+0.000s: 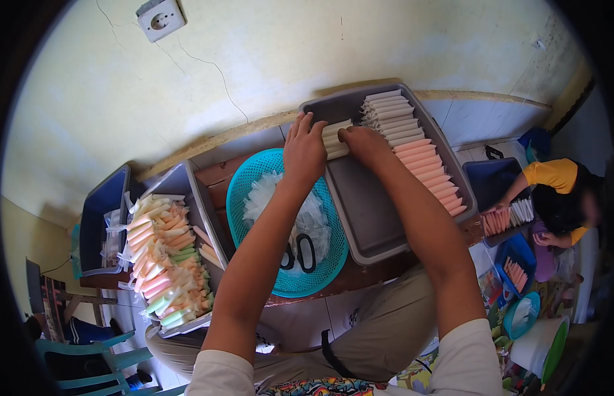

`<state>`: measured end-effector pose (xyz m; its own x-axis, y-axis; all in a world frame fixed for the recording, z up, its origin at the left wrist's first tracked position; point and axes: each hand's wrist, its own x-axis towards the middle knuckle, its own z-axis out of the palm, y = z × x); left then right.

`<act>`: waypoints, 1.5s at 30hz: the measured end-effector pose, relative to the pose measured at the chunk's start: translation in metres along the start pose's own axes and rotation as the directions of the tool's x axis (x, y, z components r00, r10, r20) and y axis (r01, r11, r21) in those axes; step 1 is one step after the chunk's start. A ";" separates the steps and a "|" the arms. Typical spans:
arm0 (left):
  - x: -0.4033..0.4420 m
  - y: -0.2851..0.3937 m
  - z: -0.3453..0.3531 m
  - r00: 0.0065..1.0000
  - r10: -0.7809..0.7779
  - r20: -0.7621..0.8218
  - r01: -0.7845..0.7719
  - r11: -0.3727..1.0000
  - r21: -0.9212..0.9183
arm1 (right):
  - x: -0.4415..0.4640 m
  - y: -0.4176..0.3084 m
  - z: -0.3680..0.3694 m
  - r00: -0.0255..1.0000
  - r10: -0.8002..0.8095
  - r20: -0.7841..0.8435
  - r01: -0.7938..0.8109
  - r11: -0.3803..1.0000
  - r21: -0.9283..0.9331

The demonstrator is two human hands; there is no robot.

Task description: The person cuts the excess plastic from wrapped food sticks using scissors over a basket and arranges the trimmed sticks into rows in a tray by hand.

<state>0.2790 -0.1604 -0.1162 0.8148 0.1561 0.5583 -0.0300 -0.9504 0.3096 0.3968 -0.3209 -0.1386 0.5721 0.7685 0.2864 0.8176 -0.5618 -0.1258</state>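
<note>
My left hand (pixel 305 146) rests at the far left corner of a grey tray (pixel 363 221). Its fingers are stretched out, with the thumb side beside a few pale ice pops (pixel 336 137) in plastic tubes. At the other end of these tubes, my right hand (pixel 368 145) has its fingers curled and pinched on a pale ice pop. Along the tray's right side runs a row of white ice pops (pixel 393 115), followed by pink ones (pixel 429 173). My hands partly hide the pale tubes.
A turquoise basket (pixel 238 181) holds clear plastic wrappers (pixel 264 198) and black-handled scissors (pixel 306 253). Left of it, a grey bin (pixel 200 211) is heaped with coloured ice pops (pixel 165 257). At right, another person (pixel 551 178) reaches into a dark tray (pixel 485 175) of ice pops.
</note>
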 end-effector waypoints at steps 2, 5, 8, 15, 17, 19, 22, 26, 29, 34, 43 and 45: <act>0.000 0.000 0.001 1.000 0.003 -0.002 -0.003 1.000 0.002 | 0.001 0.000 0.005 1.000 -0.002 -0.027 0.002 1.000 0.006; 0.001 -0.001 0.001 1.000 0.001 -0.004 -0.001 1.000 -0.001 | 0.004 -0.003 0.008 0.998 -0.049 0.043 0.052 0.996 -0.070; 0.000 -0.001 0.001 1.000 -0.006 -0.004 0.006 1.000 -0.005 | 0.002 -0.007 0.000 0.998 -0.056 0.038 0.059 0.995 -0.077; 0.000 -0.001 0.002 1.000 -0.008 0.000 0.008 1.000 0.003 | 0.002 -0.008 0.004 0.998 -0.052 0.024 0.054 0.994 -0.097; 0.001 0.000 0.000 1.000 -0.005 -0.001 0.005 1.000 0.003 | 0.002 -0.010 0.001 0.998 -0.047 0.046 0.052 0.993 -0.106; 0.001 0.001 0.000 1.000 -0.004 -0.002 0.004 1.000 0.000 | 0.000 -0.011 0.004 1.000 -0.029 0.010 0.030 0.997 -0.071; 0.000 0.000 0.000 1.000 -0.003 -0.004 0.003 1.000 0.000 | 0.001 -0.011 0.005 0.999 0.033 -0.013 -0.033 0.999 -0.032; 0.002 -0.001 0.001 1.000 -0.012 0.001 0.012 1.000 0.006 | 0.002 -0.005 0.003 0.999 0.038 0.016 -0.037 0.999 -0.040; 0.002 -0.002 0.002 1.000 -0.010 0.005 0.010 1.000 0.009 | 0.003 -0.003 0.004 0.998 0.047 0.032 -0.045 0.998 -0.038; 0.000 0.001 -0.001 1.000 0.003 -0.031 -0.002 0.999 0.034 | 0.003 -0.010 0.003 0.997 0.079 0.009 -0.080 0.990 0.113; 0.001 0.002 -0.003 1.000 -0.006 -0.021 0.007 1.000 0.021 | 0.000 -0.014 -0.011 0.989 0.135 -0.065 -0.106 0.937 0.332; 0.001 0.001 -0.002 1.000 0.001 -0.029 -0.001 1.000 -0.005 | -0.003 -0.015 -0.020 0.985 0.142 -0.102 -0.101 0.938 0.331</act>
<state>0.2781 -0.1602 -0.1137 0.7977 0.1631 0.5805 -0.0340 -0.9491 0.3133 0.3811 -0.3209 -0.1190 0.6726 0.6460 0.3609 0.7308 -0.5033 -0.4612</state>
